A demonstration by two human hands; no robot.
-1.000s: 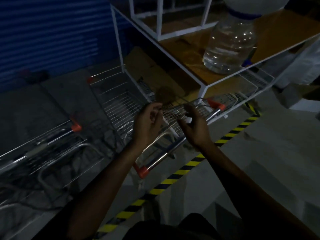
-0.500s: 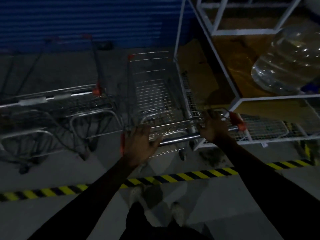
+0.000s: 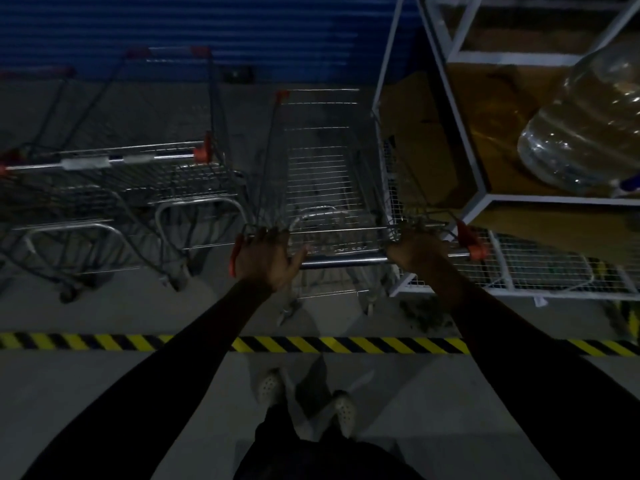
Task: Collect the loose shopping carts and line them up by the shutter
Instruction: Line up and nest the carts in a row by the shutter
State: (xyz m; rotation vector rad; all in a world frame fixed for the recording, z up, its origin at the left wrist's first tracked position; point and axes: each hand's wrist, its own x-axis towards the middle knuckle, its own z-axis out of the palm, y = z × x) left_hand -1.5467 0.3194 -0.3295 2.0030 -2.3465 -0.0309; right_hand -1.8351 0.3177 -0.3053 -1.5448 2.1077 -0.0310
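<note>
A wire shopping cart (image 3: 322, 174) stands in front of me, nose toward the blue shutter (image 3: 194, 32). My left hand (image 3: 266, 259) is on the left end of its metal handle bar (image 3: 343, 261) by an orange cap; the thumb is spread and the fingers rest over the bar. My right hand (image 3: 417, 251) is closed around the bar near the right orange cap. Two more carts (image 3: 138, 188) stand to the left, nested one into the other, facing the shutter.
A white metal rack (image 3: 485, 188) with wooden shelves stands tight against the cart's right side and holds a large clear water jug (image 3: 585, 140). Wire mesh forms its low shelf (image 3: 540, 265). Yellow-black floor tape (image 3: 346, 344) crosses between my feet and the carts.
The cart has swung from a diagonal to straight toward the shutter. Both hands moved from its rear wire flap onto the handle bar and spread apart along it.
</note>
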